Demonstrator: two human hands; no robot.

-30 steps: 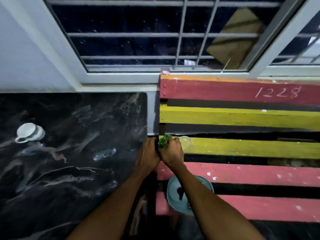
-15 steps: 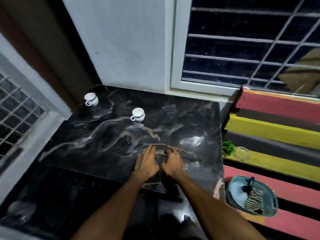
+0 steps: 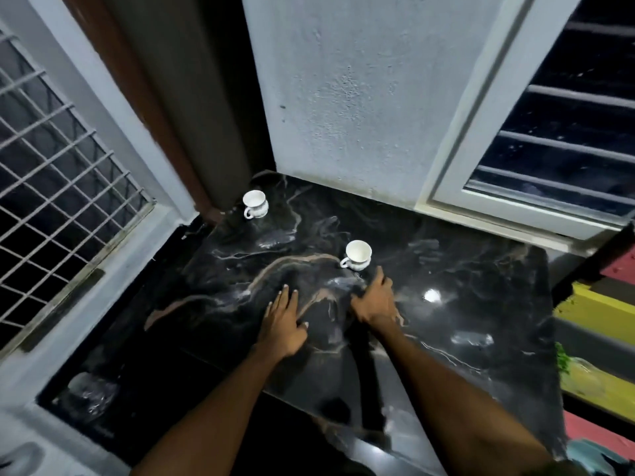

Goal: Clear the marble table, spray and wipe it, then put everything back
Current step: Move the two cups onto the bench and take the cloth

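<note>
The black marble table [image 3: 464,297] with pale veins fills the middle of the view. Two white cups stand on it: one cup [image 3: 358,254] near the centre, the other cup [image 3: 255,203] at the far left corner. My left hand [image 3: 283,322] hovers flat over the table's middle with fingers spread and nothing in it. My right hand [image 3: 374,300] is open too, its fingertips just below and right of the centre cup, apart from it. A glass vase with a green plant [image 3: 572,369] lies on the bench at the right edge.
A painted slatted bench [image 3: 598,310] in yellow and pink adjoins the table's right side, with a teal tray [image 3: 587,453] partly in view at the bottom right. Walls and barred windows close off the back and left. A dark floor lies below the table's front edge.
Both hands left the green plant on the bench and moved left over the table, then forward toward the centre cup. My view swung left from the bench to the table.
</note>
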